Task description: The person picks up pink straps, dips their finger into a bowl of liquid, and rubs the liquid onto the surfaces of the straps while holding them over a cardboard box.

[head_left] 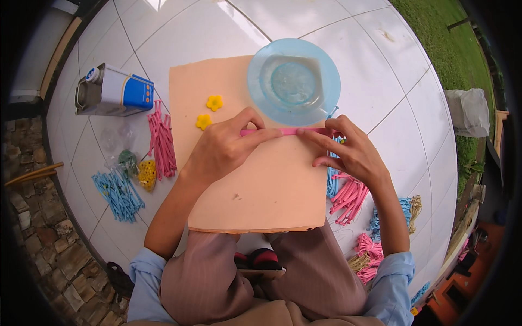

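White tiled floor [380,70] under peach board [261,185]. Partly hidden under right hand [350,155]: pink strip [293,131], pinched by fingers of both hands, left hand [223,149] too. Blue bowl [293,80] apparently empty.

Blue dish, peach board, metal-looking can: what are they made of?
Blue dish: looks like clear tinted plastic, glossy; the surface beneath shows through it. Peach board: probably foam sheet or soft board, matte, with a slightly ragged near edge. Can: apparently sheet metal, with a shiny silver end and a printed blue-and-white side.
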{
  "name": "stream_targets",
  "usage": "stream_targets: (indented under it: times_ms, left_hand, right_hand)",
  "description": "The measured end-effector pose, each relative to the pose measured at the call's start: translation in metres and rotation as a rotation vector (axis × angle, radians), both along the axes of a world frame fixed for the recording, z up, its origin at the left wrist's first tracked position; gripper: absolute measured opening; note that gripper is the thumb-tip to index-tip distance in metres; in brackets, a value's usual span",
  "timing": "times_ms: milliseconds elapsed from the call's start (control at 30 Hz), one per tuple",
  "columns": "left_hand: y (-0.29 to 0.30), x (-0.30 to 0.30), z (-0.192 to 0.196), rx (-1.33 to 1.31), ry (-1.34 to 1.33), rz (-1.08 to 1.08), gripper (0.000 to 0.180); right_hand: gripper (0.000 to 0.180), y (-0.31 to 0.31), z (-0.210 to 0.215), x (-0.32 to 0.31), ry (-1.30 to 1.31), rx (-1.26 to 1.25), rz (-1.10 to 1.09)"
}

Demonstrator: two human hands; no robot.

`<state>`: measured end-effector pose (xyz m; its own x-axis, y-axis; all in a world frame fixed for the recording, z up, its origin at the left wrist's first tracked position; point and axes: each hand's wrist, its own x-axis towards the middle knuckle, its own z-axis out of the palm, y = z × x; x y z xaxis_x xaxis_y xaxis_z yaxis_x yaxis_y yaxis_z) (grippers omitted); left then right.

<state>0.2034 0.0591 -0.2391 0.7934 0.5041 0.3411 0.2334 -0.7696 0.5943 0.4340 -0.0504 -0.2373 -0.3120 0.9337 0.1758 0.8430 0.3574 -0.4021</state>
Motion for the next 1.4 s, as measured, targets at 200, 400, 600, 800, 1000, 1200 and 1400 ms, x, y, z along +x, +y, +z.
stream_targets:
  times_ms: [200,400,600,800,1000,1200,1400]
  left_hand:
    - [0.002,0.002,0.0,-0.004,-0.002,-0.002,0.025]
    - [0.003,-0.001,-0.005,-0.004,-0.046,-0.023,0.029]
    - [-0.002,0.001,-0.004,0.028,-0.059,-0.033,0.026]
    - [-0.029,0.008,0.02,-0.178,-0.087,-0.056,0.025]
    - [-0.06,-0.01,0.101,-0.53,-0.344,-0.172,0.013]
    - [-0.051,-0.072,0.137,-0.57,-0.454,-0.156,0.046]
    - [-0.058,-0.138,0.157,-0.162,-0.436,-0.058,0.103]
  right_hand:
    - [0.052,0.001,0.001,0.004,-0.042,-0.003,0.015]
    - [0.05,-0.004,-0.011,0.007,0.038,0.032,-0.005]
    - [0.063,-0.013,-0.031,0.016,0.222,0.147,-0.035]
    - [0.063,-0.061,0.026,0.017,0.445,-0.269,-0.316]
    - [0.054,-0.111,0.174,-0.009,0.383,-0.074,-0.293]
    - [0.044,-0.089,0.25,-0.09,0.586,0.148,-0.276]
    - [0.034,-0.002,0.253,-0.214,0.813,0.222,0.151]
